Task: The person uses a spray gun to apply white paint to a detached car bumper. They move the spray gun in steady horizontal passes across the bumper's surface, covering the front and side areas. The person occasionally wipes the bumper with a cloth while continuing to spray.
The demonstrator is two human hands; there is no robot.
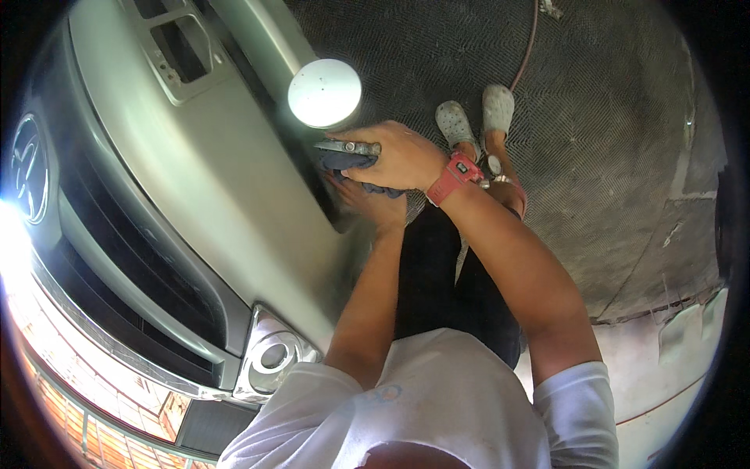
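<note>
My right hand (406, 154), with a red watch on its wrist, is closed round a metal spray gun (361, 148). A white round cup (324, 92) stands just past the fingers and seems to belong to the gun; the joint between them is hidden. Bunched dark blue cloth (349, 161) lies under the gun. My left hand (371, 205) is just below, blurred and partly covered, and seems closed on that cloth. Both hands are beside the silver-grey front bumper (234, 187) of a vehicle, close to its dark lower opening.
A headlamp (273, 354) and a dark grille (141, 258) are on the left. My feet in light clogs (498, 109) stand on a dark patterned floor (601, 117). A thin hose (533, 39) crosses it at the top. A pale panel (664, 375) is at the lower right.
</note>
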